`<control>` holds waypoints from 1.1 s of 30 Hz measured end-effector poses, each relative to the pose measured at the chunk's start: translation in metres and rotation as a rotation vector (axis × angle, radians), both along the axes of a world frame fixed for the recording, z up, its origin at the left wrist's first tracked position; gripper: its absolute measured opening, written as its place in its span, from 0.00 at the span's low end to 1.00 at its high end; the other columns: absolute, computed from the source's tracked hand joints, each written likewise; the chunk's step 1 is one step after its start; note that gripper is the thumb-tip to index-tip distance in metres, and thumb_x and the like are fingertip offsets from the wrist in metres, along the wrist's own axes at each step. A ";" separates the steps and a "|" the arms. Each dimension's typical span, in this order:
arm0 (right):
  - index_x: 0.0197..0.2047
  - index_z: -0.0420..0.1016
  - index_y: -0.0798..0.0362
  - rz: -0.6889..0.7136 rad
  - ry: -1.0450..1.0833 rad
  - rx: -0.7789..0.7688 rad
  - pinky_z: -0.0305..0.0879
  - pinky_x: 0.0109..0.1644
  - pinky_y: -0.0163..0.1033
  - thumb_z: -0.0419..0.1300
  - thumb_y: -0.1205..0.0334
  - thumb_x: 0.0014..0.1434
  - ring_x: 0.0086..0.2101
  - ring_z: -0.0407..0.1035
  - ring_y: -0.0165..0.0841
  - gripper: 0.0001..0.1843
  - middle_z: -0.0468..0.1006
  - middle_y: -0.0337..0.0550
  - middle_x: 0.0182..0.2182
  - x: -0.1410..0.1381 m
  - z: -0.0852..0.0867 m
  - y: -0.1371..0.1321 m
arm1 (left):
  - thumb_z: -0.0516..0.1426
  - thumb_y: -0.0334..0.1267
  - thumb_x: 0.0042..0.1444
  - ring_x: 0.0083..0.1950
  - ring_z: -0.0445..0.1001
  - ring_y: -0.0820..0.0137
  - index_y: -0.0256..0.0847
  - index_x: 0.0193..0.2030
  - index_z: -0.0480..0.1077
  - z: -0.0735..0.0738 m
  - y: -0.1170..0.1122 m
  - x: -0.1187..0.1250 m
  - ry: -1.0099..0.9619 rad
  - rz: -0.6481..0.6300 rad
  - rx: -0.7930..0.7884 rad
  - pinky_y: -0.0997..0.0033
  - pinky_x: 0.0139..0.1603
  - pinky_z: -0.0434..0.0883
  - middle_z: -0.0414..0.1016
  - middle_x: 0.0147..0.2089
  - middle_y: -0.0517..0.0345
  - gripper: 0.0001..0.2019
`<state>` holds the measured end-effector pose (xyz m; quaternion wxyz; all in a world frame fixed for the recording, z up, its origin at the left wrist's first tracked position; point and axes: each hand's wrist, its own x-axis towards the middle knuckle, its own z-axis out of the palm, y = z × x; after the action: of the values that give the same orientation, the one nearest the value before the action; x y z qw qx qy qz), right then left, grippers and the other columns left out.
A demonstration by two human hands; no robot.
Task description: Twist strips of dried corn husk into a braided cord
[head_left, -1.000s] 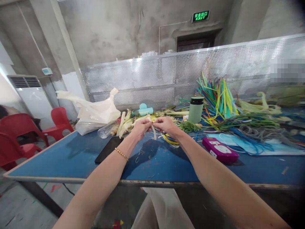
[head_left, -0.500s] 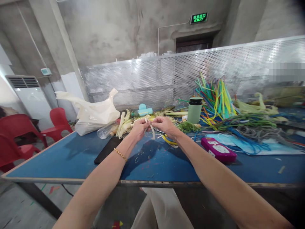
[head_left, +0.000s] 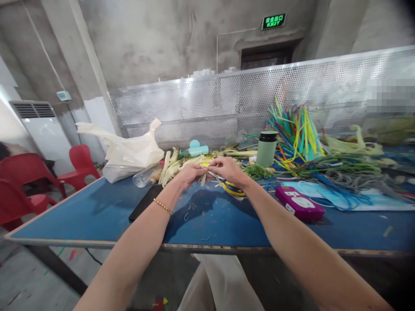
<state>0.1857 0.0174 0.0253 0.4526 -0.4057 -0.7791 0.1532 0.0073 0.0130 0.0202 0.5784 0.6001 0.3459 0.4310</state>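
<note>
Above the blue table (head_left: 106, 224), my left hand (head_left: 190, 173) pinches a thin pale strip (head_left: 203, 179) that looks like corn husk. My right hand (head_left: 228, 169) has thumb and finger closed on the same strip, the fingertips of both hands almost touching. One end of the strip hangs down between them. Just behind the hands lies a heap of pale husks (head_left: 171, 168). Below my right wrist are yellow loops (head_left: 231, 190). A dark flat tablet-like thing (head_left: 145, 203) lies partly under my left forearm.
At left rear stand a white plastic bag (head_left: 132, 151) and a clear bottle (head_left: 142, 178). To the right are a green flask (head_left: 266, 149), a bundle of coloured strips (head_left: 303, 134), green and grey cords (head_left: 353, 181) and a purple box (head_left: 300, 204). A perforated metal screen (head_left: 201, 103) closes the back.
Both hands have drawn slightly closer together, and the strip has turned from hanging upright to lying more across between the fingers. The view has shifted a little.
</note>
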 end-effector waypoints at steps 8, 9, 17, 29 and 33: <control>0.22 0.74 0.56 -0.211 -0.017 0.096 0.55 0.30 0.35 0.56 0.58 0.54 0.23 0.62 0.29 0.14 0.70 0.39 0.19 -0.005 0.010 -0.010 | 0.63 0.26 0.51 0.30 0.74 0.69 0.33 0.29 0.74 0.002 0.005 0.007 -0.310 0.205 -0.104 0.68 0.33 0.69 0.77 0.29 0.50 0.03; 0.19 0.71 0.56 -0.173 -0.044 0.056 0.51 0.27 0.35 0.56 0.56 0.54 0.21 0.58 0.28 0.17 0.66 0.37 0.16 -0.007 0.009 -0.012 | 0.64 0.26 0.49 0.29 0.73 0.71 0.33 0.30 0.73 0.000 0.006 0.008 -0.345 0.217 -0.108 0.70 0.32 0.68 0.76 0.29 0.51 0.03; 0.17 0.63 0.55 0.000 0.026 -0.051 0.47 0.25 0.33 0.57 0.56 0.48 0.21 0.52 0.25 0.14 0.58 0.33 0.16 -0.014 -0.007 -0.008 | 0.69 0.30 0.40 0.25 0.66 0.77 0.34 0.29 0.75 -0.007 0.009 0.010 -0.380 0.134 -0.101 0.73 0.28 0.64 0.73 0.25 0.59 0.10; 0.24 0.69 0.53 0.031 0.258 -0.342 0.50 0.17 0.32 0.60 0.60 0.48 0.14 0.55 0.24 0.07 0.65 0.33 0.13 -0.019 0.000 -0.019 | 0.67 0.29 0.38 0.25 0.68 0.75 0.32 0.28 0.74 -0.006 0.010 0.007 -0.252 0.131 0.076 0.73 0.27 0.61 0.74 0.26 0.56 0.08; 0.22 0.68 0.54 0.090 0.304 -0.345 0.47 0.16 0.31 0.61 0.57 0.48 0.13 0.51 0.22 0.11 0.65 0.33 0.14 -0.019 -0.003 -0.016 | 0.67 0.30 0.38 0.24 0.67 0.76 0.32 0.30 0.75 -0.006 0.010 0.006 -0.219 0.140 0.110 0.74 0.25 0.59 0.73 0.26 0.57 0.09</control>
<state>0.1669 0.0016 0.0224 0.4816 -0.4141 -0.6816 0.3634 0.0134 0.0230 0.0141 0.5475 0.5546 0.2974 0.5516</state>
